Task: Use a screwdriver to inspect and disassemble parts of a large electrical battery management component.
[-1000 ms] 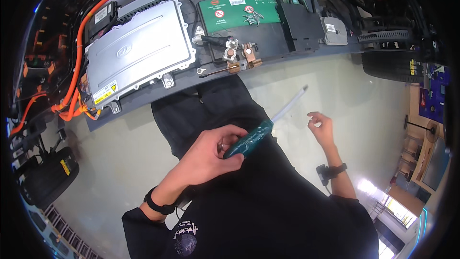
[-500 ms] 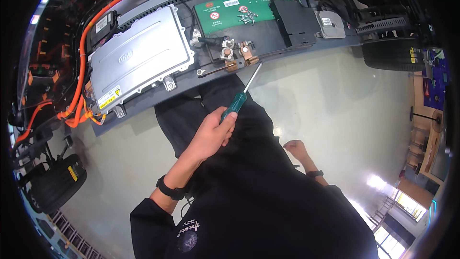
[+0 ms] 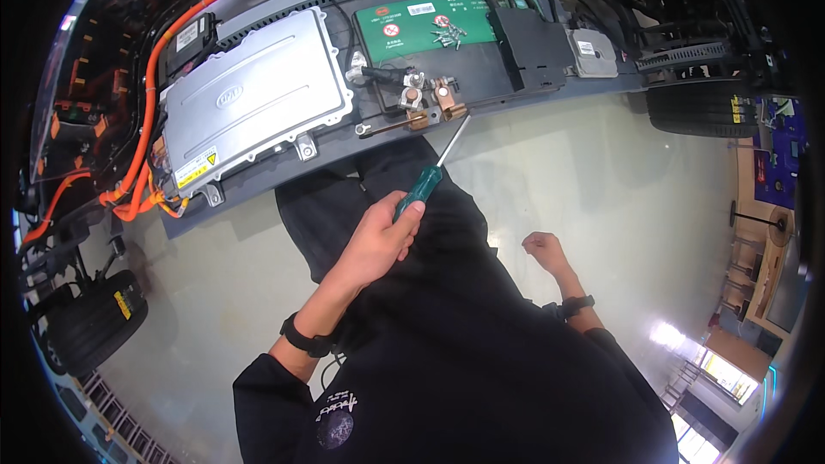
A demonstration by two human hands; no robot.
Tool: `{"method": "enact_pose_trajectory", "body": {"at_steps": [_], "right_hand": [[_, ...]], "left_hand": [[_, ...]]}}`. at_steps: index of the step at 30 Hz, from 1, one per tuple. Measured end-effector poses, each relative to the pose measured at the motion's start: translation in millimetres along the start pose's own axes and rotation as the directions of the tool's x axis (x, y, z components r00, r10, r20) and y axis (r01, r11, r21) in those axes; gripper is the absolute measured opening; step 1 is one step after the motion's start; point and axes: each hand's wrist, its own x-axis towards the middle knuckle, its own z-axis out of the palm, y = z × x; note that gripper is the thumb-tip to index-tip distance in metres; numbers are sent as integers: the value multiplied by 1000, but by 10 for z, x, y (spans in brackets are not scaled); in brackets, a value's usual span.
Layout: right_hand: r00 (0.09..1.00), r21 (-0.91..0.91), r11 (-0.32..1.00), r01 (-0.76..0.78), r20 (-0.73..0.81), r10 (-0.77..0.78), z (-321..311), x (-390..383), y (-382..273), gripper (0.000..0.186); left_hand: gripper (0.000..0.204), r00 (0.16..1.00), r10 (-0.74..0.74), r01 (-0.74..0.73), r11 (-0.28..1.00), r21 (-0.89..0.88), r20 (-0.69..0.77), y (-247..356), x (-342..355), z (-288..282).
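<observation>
My left hand [image 3: 378, 239] is wrapped round the green handle of a screwdriver [image 3: 427, 176], in front of my dark trousers. Its metal shaft points up and to the right, the tip just short of the frame edge below two metal battery clamps [image 3: 443, 96]. On the battery's green label [image 3: 404, 41] lies a small heap of screws [image 3: 449, 33]. My right hand [image 3: 545, 253] hangs over the floor to the right of my body with its fingers curled; whether anything small is in them is hidden.
A silver finned-edge metal case [image 3: 258, 90] fills the left of the vehicle frame, with orange cables [image 3: 148, 120] bending round it. A black cover [image 3: 537, 45] stands right of the battery. Tyres [image 3: 700, 103] show at both sides. Wooden furniture [image 3: 756, 258] lines the far right.
My right hand has swung a little up and to the right, away from my body, showing more of the wrist. The left hand and screwdriver have hardly moved.
</observation>
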Motion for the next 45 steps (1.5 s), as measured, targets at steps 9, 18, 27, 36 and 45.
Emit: {"method": "enact_pose_trajectory", "body": {"at_steps": [9, 18, 27, 36, 45], "right_hand": [[998, 2, 998, 60, 16, -60, 23, 88, -255, 12], [994, 13, 994, 110, 13, -110, -63, 105, -697, 11], [987, 3, 988, 157, 38, -157, -67, 85, -969, 12], [991, -60, 994, 97, 95, -91, -71, 76, -977, 11], [991, -79, 991, 112, 79, -105, -56, 74, -948, 11]], "left_hand": [[26, 998, 38, -34, 996, 79, -49, 54, -41, -62], [24, 982, 103, -80, 986, 146, -157, 40, 30, -214], [24, 974, 99, -62, 982, 180, -206, 19, 65, -301], [22, 973, 67, -47, 994, 94, -223, -20, 41, -326], [23, 979, 60, -40, 993, 108, -196, -4, 103, -279]]}}
